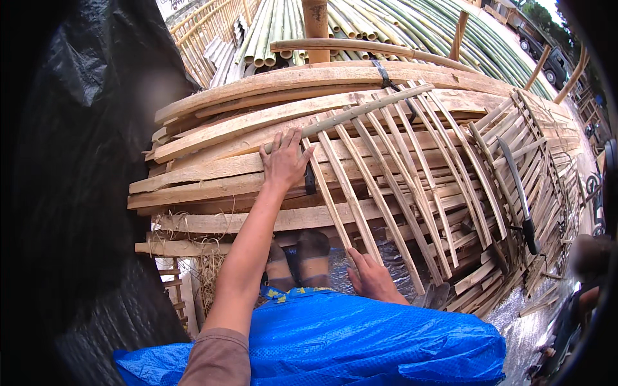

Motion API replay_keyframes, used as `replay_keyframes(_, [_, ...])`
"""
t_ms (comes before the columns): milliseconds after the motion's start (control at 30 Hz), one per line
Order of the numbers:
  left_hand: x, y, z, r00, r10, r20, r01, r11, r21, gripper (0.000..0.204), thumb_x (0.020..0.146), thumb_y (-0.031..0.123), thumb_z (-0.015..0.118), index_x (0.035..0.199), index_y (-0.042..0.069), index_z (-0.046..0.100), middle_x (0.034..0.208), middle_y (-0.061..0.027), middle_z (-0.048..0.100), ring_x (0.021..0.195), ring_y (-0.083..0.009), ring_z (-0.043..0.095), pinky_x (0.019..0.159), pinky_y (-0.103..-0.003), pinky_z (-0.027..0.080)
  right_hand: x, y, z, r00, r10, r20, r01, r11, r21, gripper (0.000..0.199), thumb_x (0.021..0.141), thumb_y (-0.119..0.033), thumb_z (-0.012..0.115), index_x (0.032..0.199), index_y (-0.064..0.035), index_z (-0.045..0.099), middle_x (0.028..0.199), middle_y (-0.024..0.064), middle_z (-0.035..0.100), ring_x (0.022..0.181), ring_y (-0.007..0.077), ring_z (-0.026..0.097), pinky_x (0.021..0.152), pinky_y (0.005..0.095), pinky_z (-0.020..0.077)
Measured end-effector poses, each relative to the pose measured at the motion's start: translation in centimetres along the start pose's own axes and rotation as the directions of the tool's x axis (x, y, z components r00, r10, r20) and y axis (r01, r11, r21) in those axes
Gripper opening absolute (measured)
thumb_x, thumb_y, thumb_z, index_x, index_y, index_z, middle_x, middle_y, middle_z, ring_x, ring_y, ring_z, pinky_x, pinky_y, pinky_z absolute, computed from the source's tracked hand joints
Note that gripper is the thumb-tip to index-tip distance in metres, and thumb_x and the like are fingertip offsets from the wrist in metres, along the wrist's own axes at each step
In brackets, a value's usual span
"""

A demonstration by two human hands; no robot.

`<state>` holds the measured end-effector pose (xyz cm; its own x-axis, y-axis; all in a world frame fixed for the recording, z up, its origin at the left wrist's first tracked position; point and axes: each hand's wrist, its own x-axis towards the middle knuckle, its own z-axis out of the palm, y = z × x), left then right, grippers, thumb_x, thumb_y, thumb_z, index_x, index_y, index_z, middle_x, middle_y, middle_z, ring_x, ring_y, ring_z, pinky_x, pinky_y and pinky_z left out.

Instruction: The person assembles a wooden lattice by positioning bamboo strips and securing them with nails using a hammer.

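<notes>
Head view: a slatted wooden frame [370, 108] lies across stacked planks [199, 175].
The left hand [283, 161], fingers spread, rests on the left end of the crosspiece [335, 121]; the right hand [374, 280] touches the lower end of the leftmost slat [328, 194], though whether it pinches cannot be told. The frame looks light and fairly stiff, its thin slats perhaps fragile; the thicker crosspiece seems the safest hold.
</notes>
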<state>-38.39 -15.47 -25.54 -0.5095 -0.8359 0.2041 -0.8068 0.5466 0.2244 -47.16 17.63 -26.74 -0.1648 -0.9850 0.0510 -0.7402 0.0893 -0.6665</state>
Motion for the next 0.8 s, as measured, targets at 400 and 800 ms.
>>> replay_keyframes(400, [-0.8,0.0,-0.5,0.999,0.039,-0.030,-0.039,0.999,0.010,0.067,0.096,0.058,0.045,0.148,0.017,0.043,0.153,0.0004,0.041,0.135,-0.0302,0.034,0.109,-0.064,0.018,-0.3,0.4,0.1,0.996,-0.071,-0.049,0.071,0.997,-0.006,0.051,0.089,-0.016,0.064,0.136,-0.0084,0.046,0.086,0.0181,0.059,0.070,0.0402,0.064,0.062,0.0484,0.0558])
replay_keyframes(800, [-1.0,0.4,0.4,0.987,0.075,-0.140,-0.052,0.986,0.159,0.067,0.098,0.058,0.039,0.150,0.016,0.037,0.151,-0.0038,0.041,0.135,-0.0290,0.035,0.108,-0.062,0.021,0.0,1.0,0.1,0.997,-0.077,0.019,0.079,0.990,-0.115,0.056,0.089,-0.018,0.064,0.140,-0.0044,0.045,0.083,0.0187,0.060,0.071,0.0382,0.064,0.063,0.0466,0.0546])
